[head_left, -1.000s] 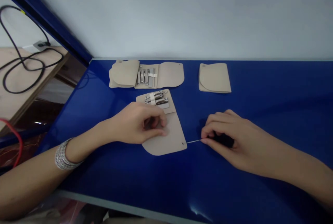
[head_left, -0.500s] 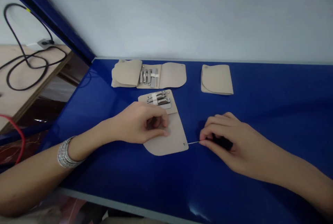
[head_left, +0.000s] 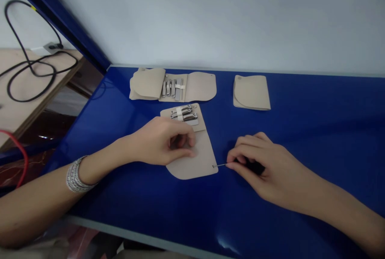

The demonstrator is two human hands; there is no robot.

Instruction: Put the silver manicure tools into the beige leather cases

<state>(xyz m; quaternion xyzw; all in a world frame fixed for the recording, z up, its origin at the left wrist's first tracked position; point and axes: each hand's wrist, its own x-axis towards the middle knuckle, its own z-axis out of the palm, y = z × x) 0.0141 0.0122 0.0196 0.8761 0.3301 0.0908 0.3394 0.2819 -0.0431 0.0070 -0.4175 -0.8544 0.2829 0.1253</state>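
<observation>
A beige nail-clipper case [head_left: 195,160] lies opened out on the blue table. Nail clippers [head_left: 183,110] are held by a white elastic band in its upper part. My left hand [head_left: 164,140] rests on the case, fingers curled, thumb and index finger slightly apart with nothing visible between them. Its curled fingers are partly hidden. My right hand [head_left: 255,162] pinches a thin metal rod [head_left: 221,165] between thumb and fingertips. The rod's far end touches the small snap hole [head_left: 213,166] at the flap's corner; its other end is hidden in my fingers.
Behind, folded beige cases [head_left: 147,84] lie beside an open case [head_left: 200,86] showing clippers [head_left: 173,88]. Another folded case [head_left: 252,92] is at right. A pale wall [head_left: 225,18] backs the table. Black cable [head_left: 30,64] coils on a wooden surface at left.
My right hand has moved slightly left, toward the flap's corner, and less of the rod shows. My left hand and the case stay in place.
</observation>
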